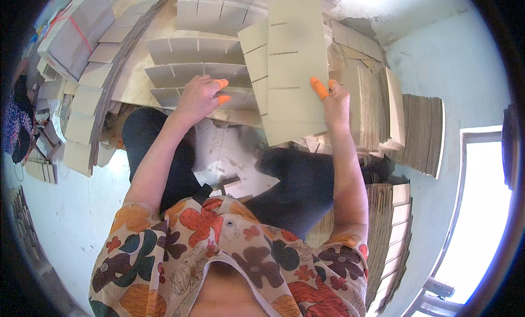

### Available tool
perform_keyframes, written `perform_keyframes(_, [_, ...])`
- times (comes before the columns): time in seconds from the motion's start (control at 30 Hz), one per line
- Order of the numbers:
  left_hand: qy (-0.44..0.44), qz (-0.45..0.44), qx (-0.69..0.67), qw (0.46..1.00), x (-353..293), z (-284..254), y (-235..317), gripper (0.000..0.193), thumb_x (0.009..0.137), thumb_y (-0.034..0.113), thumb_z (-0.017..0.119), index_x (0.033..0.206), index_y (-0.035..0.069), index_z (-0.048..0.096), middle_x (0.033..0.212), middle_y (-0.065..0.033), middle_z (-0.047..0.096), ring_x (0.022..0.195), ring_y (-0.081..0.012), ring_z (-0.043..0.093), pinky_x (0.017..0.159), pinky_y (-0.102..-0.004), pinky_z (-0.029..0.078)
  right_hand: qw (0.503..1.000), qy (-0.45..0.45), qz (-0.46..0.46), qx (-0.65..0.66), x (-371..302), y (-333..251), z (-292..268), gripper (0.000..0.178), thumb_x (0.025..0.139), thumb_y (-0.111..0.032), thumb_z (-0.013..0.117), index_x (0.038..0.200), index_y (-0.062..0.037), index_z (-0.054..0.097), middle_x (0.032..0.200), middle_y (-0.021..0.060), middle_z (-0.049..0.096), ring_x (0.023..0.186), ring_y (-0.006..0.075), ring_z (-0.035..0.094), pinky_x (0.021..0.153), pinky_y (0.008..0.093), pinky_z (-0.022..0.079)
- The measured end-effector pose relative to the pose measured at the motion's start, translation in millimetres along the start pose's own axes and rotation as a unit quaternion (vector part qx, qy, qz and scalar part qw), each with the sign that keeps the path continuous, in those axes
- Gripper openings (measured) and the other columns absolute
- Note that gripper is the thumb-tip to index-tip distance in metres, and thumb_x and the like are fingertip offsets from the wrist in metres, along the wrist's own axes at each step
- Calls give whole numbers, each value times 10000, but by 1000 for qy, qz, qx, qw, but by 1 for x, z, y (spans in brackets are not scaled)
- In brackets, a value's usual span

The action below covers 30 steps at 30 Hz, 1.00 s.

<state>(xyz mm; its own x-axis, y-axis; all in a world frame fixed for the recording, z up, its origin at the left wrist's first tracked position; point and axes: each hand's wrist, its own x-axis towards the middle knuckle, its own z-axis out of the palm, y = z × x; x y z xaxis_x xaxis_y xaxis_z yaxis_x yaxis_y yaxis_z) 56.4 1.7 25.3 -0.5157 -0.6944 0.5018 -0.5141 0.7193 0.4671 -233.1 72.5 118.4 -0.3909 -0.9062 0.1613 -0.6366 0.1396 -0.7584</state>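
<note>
With the clock centred on the view, a flat slotted cardboard panel (298, 71) is held at 1 o'clock by the right hand (334, 98), which is placed at 2 o'clock. The panel's long edge is gripped between the thumb, laid on the face under an orange finger cap (317, 88), and fingers mostly hidden behind. A second panel (253, 60) is seen tilted behind the first; whether it is held in the same grip cannot be told. At 10 to 11 o'clock the left hand (199, 98) is poised at three slotted strips (197, 52); its capped tips are parted by a narrow gap, nothing is clearly held, and contact with the nearest strip cannot be made out. The panel may be judged light and fairly stiff, dry rather than slippery, though some flex is to be expected over its length. Weakness is likely at the slits (284, 88) cut in from its 9 o'clock edge, where tabs could be creased. It is therefore best taken by the uncut 3 o'clock edge, near mid-length, with pressure spread by the thumb.
</note>
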Motion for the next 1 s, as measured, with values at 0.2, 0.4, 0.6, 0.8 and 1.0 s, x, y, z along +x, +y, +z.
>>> perform_keyframes(0.2, [-30, -32, 20, 999, -5, -14, 0, 326, 686, 179, 747, 959, 35, 642, 861, -118, 652, 774, -273, 584, 689, -383, 452, 996, 49, 22, 73, 0, 1, -16, 225, 823, -193, 694, 912, 9, 652, 632, 38, 578, 580, 57, 421, 496, 235, 370])
perform_keyframes(0.4, [-6, -12, 3, 1000, -10, -4, -18, 245, 691, 127, 722, 914, 54, 652, 832, -127, 654, 779, -293, 603, 700, -407, 474, 989, 4, -147, 12, -5, -38, -6, 417, 793, -119, 713, 1179, -17, 589, 826, 80, 671, 607, 54, 473, 554, 222, 433])
perform_keyframes(0.6, [-3, -6, -6, 1000, -8, 7, -25, 157, 699, 87, 700, 850, 74, 663, 790, -126, 641, 729, -311, 603, 649, -419, 487, 973, -74, -199, -90, -12, -64, 31, 533, 768, -53, 694, 1265, -25, 503, 813, 208, 639, 601, 248, 594, 567, 343, 471])
perform_keyframes(0.8, [-12, -17, 9, 1000, -8, 7, -21, 151, 707, 69, 688, 853, 68, 652, 754, -124, 622, 736, -312, 603, 645, -412, 487, 963, -100, -220, -122, -5, -73, 43, 529, 750, -44, 693, 1247, -24, 513, 768, 238, 613, 675, 359, 618, 596, 379, 479])
perform_keyframes(1.0, [-23, -26, 10, 999, -7, 6, -24, 167, 708, 67, 683, 872, 70, 650, 760, -123, 628, 752, -312, 608, 672, -410, 492, 965, -116, -208, -113, -1, -74, 47, 504, 739, -48, 700, 1215, -11, 537, 798, 258, 610, 742, 387, 617, 639, 392, 488])
